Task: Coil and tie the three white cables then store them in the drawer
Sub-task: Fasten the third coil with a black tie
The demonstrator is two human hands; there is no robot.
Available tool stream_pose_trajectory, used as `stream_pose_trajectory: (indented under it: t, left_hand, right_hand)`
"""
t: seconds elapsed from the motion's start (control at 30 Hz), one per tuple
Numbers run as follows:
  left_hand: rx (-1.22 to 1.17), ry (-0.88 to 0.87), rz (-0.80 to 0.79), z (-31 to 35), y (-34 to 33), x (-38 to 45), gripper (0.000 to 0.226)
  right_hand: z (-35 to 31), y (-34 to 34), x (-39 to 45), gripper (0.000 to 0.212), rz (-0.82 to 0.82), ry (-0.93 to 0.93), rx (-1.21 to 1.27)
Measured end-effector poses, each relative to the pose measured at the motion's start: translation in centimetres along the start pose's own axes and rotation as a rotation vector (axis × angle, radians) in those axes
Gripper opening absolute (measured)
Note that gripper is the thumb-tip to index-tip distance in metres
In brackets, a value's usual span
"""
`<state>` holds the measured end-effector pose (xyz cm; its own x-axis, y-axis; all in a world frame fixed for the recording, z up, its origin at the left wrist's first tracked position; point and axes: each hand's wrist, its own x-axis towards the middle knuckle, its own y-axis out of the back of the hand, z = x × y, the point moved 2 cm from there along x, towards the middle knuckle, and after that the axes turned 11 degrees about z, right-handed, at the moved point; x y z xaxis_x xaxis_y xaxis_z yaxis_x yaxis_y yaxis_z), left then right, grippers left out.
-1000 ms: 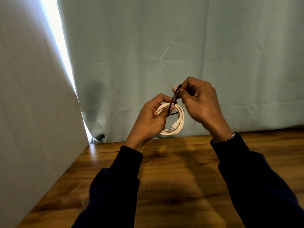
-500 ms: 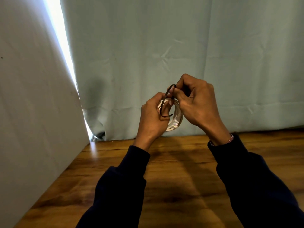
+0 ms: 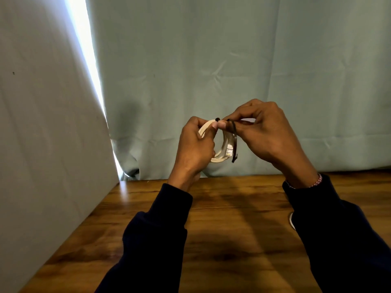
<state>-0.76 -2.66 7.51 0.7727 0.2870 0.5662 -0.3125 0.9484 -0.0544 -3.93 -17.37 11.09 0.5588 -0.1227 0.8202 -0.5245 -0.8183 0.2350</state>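
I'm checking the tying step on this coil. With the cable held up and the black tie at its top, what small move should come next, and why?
Probably pull the thin black tie snug. The left hand grips the coiled white cable above the wooden table, the right hand pinches the tie at the top, and its tail hangs loose beside the clear plug.

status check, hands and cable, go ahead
Left hand grips the coiled white cable, held above the wooden table. Right hand pinches the black tie at the coil's top. Nothing in the way.

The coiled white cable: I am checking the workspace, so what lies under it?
Under the coiled white cable, held up by both hands, lies bare brown wooden tabletop in shadow. Dark sleeves cover parts nearer the person.
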Motion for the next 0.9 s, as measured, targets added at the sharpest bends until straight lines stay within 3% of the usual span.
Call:
stream_pose_trajectory:
  t: [0.3,0.6,0.9]
  left_hand:
    - [-0.292,0.187,0.015,0.4,0.3,0.3,0.018]
    - [-0.473,0.295,-0.07,0.8,0.3,0.3,0.015]
    - [-0.399,0.261,-0.071,0.8,0.6,0.4,0.013]
  right_hand:
    - [0.4,-0.8,-0.3,0.017,-0.104,-0.104,0.121]
    - [-0.3,0.1,-0.3,0.019,-0.127,0.0,-0.079]
    - [-1.0,-0.1,-0.6,0.022,-0.186,0.102,-0.266]
